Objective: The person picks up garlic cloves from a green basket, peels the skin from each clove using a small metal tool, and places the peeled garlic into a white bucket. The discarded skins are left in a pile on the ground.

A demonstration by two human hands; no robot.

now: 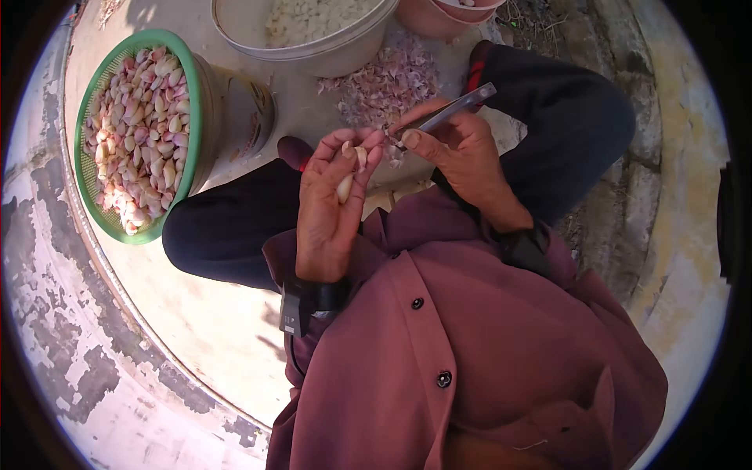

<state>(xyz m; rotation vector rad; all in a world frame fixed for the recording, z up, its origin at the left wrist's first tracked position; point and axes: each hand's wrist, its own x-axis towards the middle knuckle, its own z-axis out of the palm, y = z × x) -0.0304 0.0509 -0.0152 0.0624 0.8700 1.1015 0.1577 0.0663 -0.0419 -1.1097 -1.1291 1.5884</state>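
My left hand (333,196) is closed around garlic cloves (345,186), palm turned up, with its fingertips raised toward the right hand. Between the thumb and fingers of my right hand (466,160) is a knife (454,108) with a flat metallic handle that points up and to the right. Its working end lies at the left fingertips, where bits of pinkish skin (394,153) hang. Fingers partly hide that end. Under and beyond the hands, a heap of garlic skins (392,78) lies on the ground.
On the left, a green-rimmed basket (190,110) full of unpeeled cloves rests on a bucket (235,110). A white tub (337,59) of pale peeled cloves stands ahead, beside a pink basin (431,22). My bent legs (568,117) flank the work; stone edging (638,196) runs along the right.
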